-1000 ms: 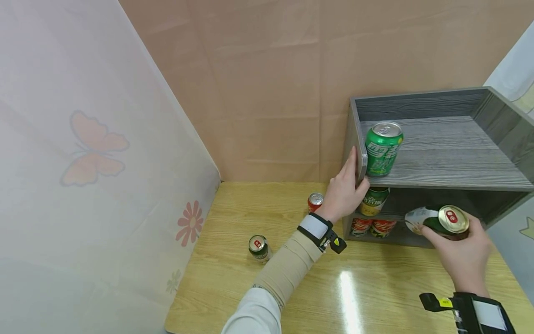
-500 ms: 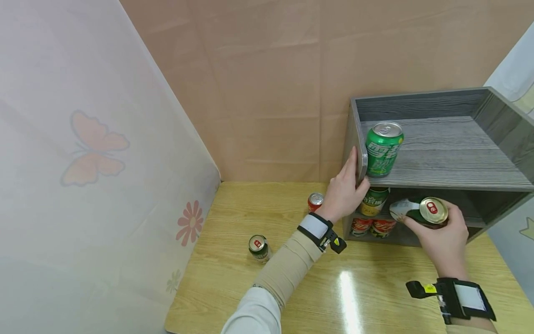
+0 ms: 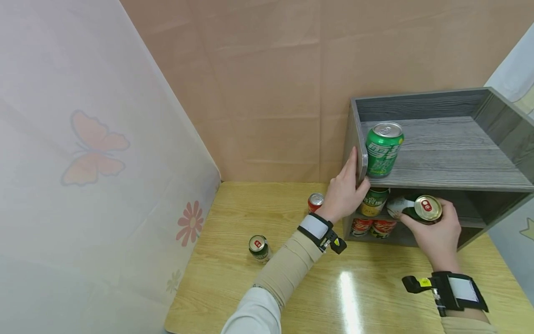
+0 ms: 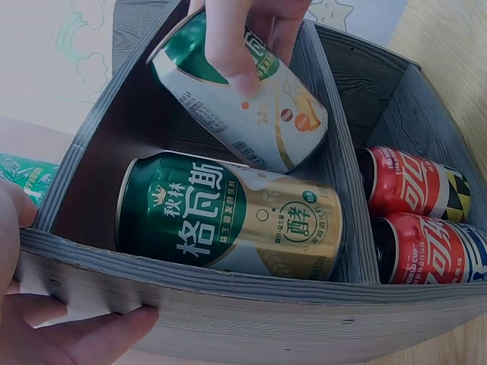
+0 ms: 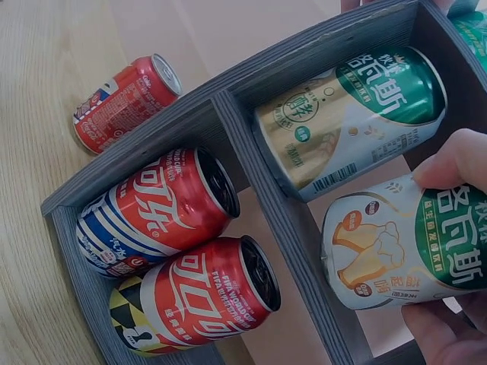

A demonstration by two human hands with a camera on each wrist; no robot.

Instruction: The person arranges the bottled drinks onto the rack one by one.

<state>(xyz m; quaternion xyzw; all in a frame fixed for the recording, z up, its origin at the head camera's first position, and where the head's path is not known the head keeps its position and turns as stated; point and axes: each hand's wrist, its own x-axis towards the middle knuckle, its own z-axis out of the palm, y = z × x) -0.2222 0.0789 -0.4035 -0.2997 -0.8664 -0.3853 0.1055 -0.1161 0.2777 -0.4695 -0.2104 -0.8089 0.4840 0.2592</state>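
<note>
My right hand (image 3: 438,236) grips a green-and-white drink can (image 3: 427,208), thumb on one side and fingers on the other. The can is tilted, gold lid toward me, inside the middle compartment of the grey wooden shelf (image 3: 450,148). Beside it on the left stands a matching can in green and gold (image 4: 236,217), close to the held can's base. My left hand (image 3: 344,197) holds the shelf's left side panel, its thumb at the front edge and fingers along the outer face. Two red cola cans (image 5: 163,213) stand in the bottom compartment.
A green soda can (image 3: 384,148) stands at the left of the top level. On the wooden table (image 3: 233,204), left of the shelf, are a red can (image 3: 315,201) and another dark green can with a gold lid (image 3: 259,248). Cloth-covered walls border the table.
My right hand has moved left with the held can, deeper into the middle compartment and closer to the standing can there. My left hand has stayed on the side panel.
</note>
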